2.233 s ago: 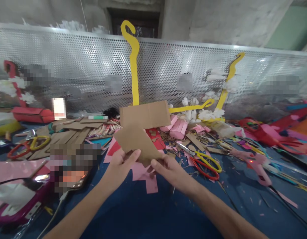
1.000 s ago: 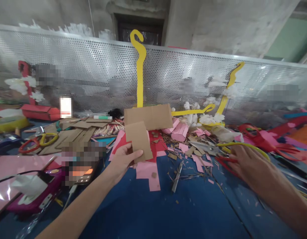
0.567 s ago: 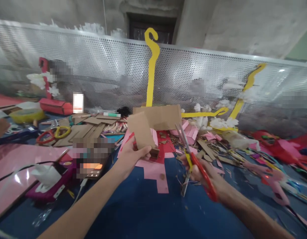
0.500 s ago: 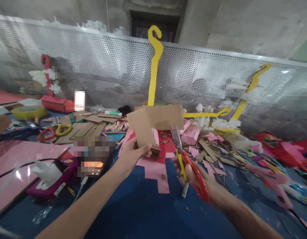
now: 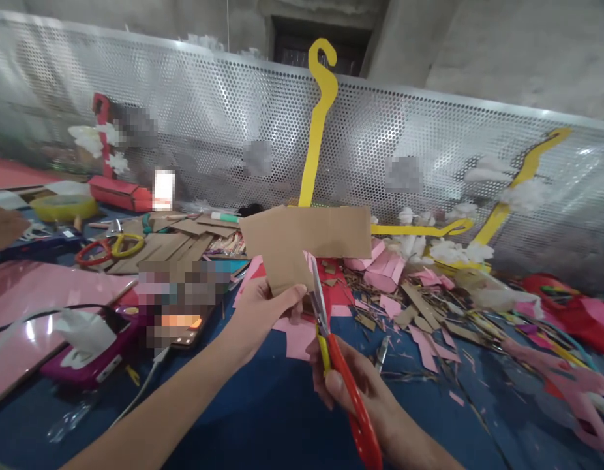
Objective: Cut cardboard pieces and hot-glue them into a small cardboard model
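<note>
My left hand pinches the lower part of a brown cardboard piece between thumb and fingers. In my right hand is a pair of scissors with red and yellow handles. Its blades point up, slightly parted, at the lower right edge of the cardboard. Behind the held piece lies a wide cardboard strip, and above it stands a yellow hook shape. Red paper and pink paper lie beneath my hands.
A purple power strip, a phone and red-and-yellow scissors are at left. Scraps, a utility knife and a pink glue gun lie at right. A perforated metal panel stands behind. Part of another person's hand shows at far left.
The scissors have moved left and down to the cardboard's edge, with the blades closer together. The held cardboard has tilted and widened in view. The whole view has shifted slightly.
</note>
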The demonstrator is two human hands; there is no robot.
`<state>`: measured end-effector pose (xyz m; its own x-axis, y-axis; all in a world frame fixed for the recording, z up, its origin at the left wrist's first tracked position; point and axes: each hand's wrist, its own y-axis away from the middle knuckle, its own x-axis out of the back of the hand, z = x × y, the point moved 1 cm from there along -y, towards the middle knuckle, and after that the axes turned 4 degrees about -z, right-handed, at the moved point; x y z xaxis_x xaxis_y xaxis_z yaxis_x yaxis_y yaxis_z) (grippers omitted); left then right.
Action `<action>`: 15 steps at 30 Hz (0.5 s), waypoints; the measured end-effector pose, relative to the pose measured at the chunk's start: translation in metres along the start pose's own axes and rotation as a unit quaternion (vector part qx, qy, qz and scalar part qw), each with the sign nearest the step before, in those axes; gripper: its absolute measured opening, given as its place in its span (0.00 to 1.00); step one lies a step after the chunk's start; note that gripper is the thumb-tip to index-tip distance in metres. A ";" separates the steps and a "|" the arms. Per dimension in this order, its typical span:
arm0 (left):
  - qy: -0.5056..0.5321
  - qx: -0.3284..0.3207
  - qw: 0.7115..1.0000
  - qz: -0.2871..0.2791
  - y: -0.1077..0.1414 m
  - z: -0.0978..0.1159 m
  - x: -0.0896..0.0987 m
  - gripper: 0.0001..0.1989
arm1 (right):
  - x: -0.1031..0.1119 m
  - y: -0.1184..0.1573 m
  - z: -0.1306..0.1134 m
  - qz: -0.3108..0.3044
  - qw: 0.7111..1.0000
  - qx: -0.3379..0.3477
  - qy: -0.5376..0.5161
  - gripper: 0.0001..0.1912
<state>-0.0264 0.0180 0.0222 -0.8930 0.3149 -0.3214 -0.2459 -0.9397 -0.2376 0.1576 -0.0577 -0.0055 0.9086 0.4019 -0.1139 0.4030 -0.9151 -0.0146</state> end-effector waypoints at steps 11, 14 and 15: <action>-0.080 0.001 0.997 -0.013 0.003 0.000 0.000 0.19 | 0.002 -0.003 0.017 -0.043 0.999 0.003 -0.024 0.27; -0.081 -0.003 0.997 -0.020 0.003 0.001 0.000 0.20 | 0.000 -0.003 0.018 -0.055 0.998 0.005 -0.027 0.25; -0.079 -0.003 0.997 -0.023 0.003 0.001 0.000 0.20 | -0.001 -0.003 0.017 -0.056 0.998 0.002 -0.027 0.25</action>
<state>-0.0273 0.0154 0.0222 -0.9290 0.3330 -0.1614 -0.2868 -0.9235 -0.2546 0.1541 -0.0559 -0.0223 0.8509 0.4991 -0.1639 0.5007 -0.8649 -0.0340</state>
